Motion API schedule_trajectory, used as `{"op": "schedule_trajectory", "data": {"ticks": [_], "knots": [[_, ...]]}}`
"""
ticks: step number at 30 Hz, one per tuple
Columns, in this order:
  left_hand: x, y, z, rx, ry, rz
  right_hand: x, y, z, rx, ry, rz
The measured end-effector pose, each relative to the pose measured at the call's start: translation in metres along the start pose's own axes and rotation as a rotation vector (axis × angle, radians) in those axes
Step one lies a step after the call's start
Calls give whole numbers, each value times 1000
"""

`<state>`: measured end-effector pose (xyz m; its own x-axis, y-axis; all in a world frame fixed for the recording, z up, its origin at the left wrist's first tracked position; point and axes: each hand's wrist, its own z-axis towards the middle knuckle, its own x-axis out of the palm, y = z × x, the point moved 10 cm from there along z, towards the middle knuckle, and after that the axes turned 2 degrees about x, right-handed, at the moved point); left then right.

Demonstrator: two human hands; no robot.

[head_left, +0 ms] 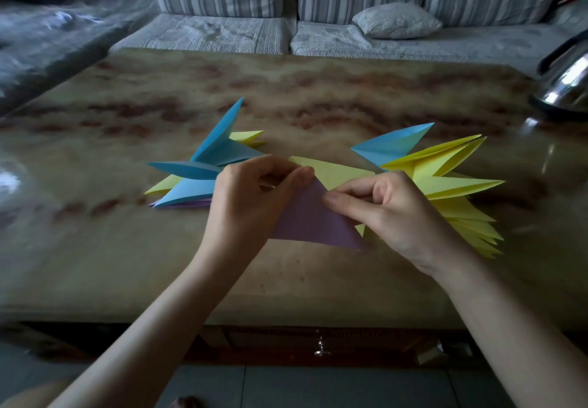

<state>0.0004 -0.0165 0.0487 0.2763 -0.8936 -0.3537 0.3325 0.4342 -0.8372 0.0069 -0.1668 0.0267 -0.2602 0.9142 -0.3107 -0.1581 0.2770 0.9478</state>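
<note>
Nearest, under the front edge of the marbled tabletop (286, 280), a small metal drawer knob (321, 348) showed in the dark. Over the tabletop's middle, the left hand (254, 197) pinched the top corner of a purple paper triangle (311, 216) between thumb and curled fingers. The right hand (391, 213) pinched its right edge in the same way. Whether the triangle's lower edge touched the tabletop could not be told. A yellow folded piece (334, 170) poked up just behind the hands, its lower part hidden by them.

The left wrist covered part of a pile of blue, yellow and purple folded points (203, 169). The right hand hid the near side of a mostly yellow pile (445, 185). Farther right, a shiny kettle (566, 86) was cut off by the frame. Beyond the tabletop stood a striped sofa (222, 32) with a small cushion (396, 21).
</note>
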Motion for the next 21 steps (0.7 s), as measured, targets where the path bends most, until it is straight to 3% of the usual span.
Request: {"op": "schedule_trajectory", "data": {"ticks": [21], "knots": [[-31, 10, 13, -42, -104, 83, 1, -4, -11, 71, 119, 3]]}}
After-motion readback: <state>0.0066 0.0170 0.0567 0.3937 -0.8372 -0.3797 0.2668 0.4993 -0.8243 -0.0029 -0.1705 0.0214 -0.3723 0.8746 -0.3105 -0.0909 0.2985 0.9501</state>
